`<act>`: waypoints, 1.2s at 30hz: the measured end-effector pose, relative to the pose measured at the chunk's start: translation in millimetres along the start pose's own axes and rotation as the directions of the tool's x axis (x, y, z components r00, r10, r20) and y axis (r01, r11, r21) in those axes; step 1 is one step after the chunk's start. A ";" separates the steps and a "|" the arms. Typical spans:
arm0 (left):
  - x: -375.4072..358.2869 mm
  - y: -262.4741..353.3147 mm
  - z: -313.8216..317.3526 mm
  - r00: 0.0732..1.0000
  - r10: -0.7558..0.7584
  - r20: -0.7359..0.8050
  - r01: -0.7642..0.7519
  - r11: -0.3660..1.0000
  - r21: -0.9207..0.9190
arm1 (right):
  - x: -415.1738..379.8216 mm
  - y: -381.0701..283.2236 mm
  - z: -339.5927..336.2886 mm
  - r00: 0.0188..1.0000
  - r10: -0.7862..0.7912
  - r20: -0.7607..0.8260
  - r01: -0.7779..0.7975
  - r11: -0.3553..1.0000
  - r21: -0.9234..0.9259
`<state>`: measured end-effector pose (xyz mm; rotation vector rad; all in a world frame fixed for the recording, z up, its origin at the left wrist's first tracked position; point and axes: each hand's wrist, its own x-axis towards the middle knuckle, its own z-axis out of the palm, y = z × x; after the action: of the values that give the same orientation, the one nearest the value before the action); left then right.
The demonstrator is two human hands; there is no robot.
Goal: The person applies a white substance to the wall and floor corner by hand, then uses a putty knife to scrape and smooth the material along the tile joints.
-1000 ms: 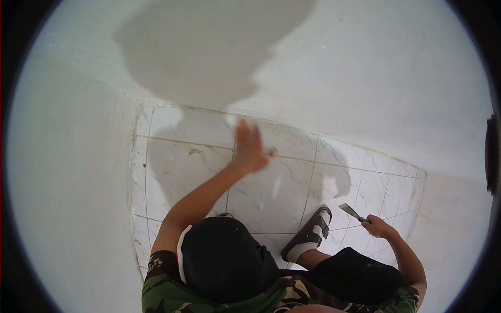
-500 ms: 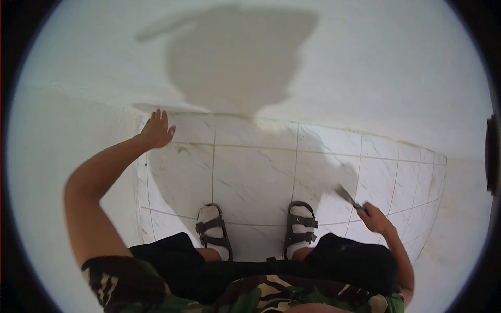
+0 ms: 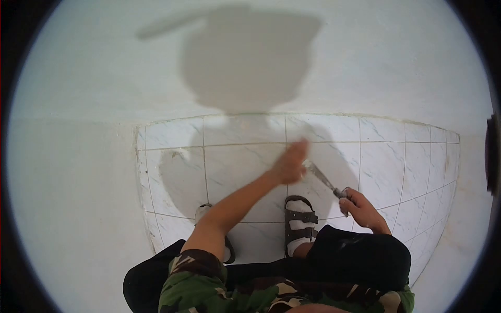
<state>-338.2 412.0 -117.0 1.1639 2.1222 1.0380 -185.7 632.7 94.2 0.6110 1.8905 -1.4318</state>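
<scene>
My right hand [image 3: 361,207] is wrapped round the dark handle of a scraper [image 3: 323,177], whose pale metal blade points up and to the left. Some whitish material shows at the blade's tip. Just left of that tip is my left hand [image 3: 290,163], stretched across the middle of the view, its fingers smeared by motion. Whether it touches the blade I cannot tell.
White marbled floor tiles [image 3: 245,169] meet a pale wall [image 3: 386,68] ahead and another wall [image 3: 73,177] at the left. My sandalled feet stand on the tiles, the right sandal [image 3: 301,221] in full view. A dark object [image 3: 490,156] is at the far right.
My left hand has left the floor's far left corner by the wall and moved right, beside the blade. The scraper and my right hand have shifted slightly left.
</scene>
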 end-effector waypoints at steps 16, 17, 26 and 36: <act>-51.0 -152.8 -116.2 0.319 -0.511 -0.798 0.930 0.331 0.160 | -21.3 22.6 -16.1 0.991 -0.089 -0.104 0.132 0.822 0.553; -27.6 -135.5 -99.3 0.382 -0.499 -0.778 0.906 0.371 0.206 | -22.0 22.5 -16.6 0.986 -0.104 -0.132 0.160 0.817 0.554; 52.6 82.9 83.7 0.937 0.347 0.049 -0.349 0.935 0.064 | -29.9 14.1 -20.5 0.956 -0.173 -0.236 0.285 0.738 0.611; 4.6 -69.6 -65.3 0.391 -0.590 -0.706 0.861 0.505 0.054 | -36.7 40.6 -26.8 0.943 -0.071 -0.325 0.266 0.749 0.607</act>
<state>-420.6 367.2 -135.6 -0.2294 3.0212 0.5107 -138.8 671.2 100.2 1.0317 1.6529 -2.2565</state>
